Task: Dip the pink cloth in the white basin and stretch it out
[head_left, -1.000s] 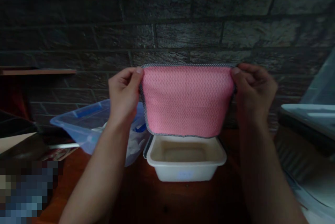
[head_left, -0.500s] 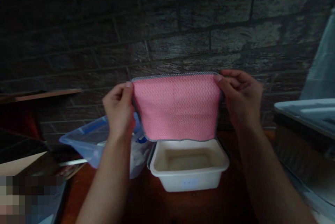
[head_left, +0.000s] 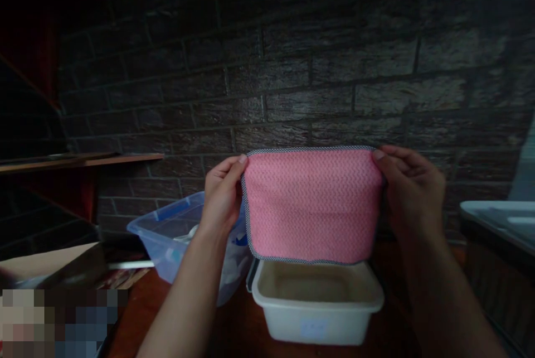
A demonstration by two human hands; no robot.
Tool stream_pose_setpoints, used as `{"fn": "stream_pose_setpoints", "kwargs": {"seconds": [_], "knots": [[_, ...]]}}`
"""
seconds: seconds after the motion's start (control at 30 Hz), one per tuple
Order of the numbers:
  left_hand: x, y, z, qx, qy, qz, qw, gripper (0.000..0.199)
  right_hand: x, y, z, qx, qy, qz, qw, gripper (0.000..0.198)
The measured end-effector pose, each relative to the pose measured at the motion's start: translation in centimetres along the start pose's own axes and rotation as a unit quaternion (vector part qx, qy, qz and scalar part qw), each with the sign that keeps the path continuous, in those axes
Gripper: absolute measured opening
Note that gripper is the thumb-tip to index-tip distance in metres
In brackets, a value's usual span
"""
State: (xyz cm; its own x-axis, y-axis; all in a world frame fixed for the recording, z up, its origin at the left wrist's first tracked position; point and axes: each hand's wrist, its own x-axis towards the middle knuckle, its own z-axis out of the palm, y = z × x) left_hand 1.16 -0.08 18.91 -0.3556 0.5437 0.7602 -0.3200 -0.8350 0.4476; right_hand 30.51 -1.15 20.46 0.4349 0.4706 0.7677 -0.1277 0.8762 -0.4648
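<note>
A pink waffle-weave cloth (head_left: 311, 204) with a dark stitched edge hangs folded in the air in front of me. My left hand (head_left: 221, 196) pinches its upper left corner and my right hand (head_left: 412, 193) pinches its upper right corner. The cloth is stretched flat between them. Directly below its lower edge stands a white rectangular plastic tub (head_left: 317, 305), whose inside looks bare.
The tub rests on a reddish-brown table (head_left: 225, 330). A clear blue plastic bin (head_left: 167, 235) with pale items lies tilted at the left. A dark brick wall (head_left: 292, 68) is behind, a wooden shelf (head_left: 83, 161) at left, and a grey container (head_left: 499, 221) at right.
The view has tilted up and shifted, so hands, cloth and tub sit lower and further right in frame. Both hands keep the same hold on the cloth.
</note>
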Motion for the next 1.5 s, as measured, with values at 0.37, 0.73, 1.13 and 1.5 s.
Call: {"fn": "stream_pose_setpoints", "kwargs": {"seconds": [0.37, 0.73, 1.13, 1.5], "knots": [[1.9, -1.8, -1.5, 0.08, 0.07, 0.079, 0.991, 0.016, -0.5, -0.2, 0.5, 0.058, -0.155, 0.056, 0.985, 0.037], [1.3, -1.9, -1.3, 0.107, 0.044, 0.125, 0.985, 0.012, -0.8, -0.5, 0.6, 0.048, -0.193, 0.039, 0.979, 0.037], [1.2, -3.3, -0.8, 0.167, 0.028, 0.087, 0.982, 0.023, -0.8, 0.0, 0.8, 0.048, -0.169, 0.052, 0.983, 0.037], [0.5, -5.4, -0.7, 0.408, -0.072, 0.101, 0.905, 0.039, -1.5, 0.1, 1.1, 0.017, -0.188, 0.101, 0.977, 0.044]]}}
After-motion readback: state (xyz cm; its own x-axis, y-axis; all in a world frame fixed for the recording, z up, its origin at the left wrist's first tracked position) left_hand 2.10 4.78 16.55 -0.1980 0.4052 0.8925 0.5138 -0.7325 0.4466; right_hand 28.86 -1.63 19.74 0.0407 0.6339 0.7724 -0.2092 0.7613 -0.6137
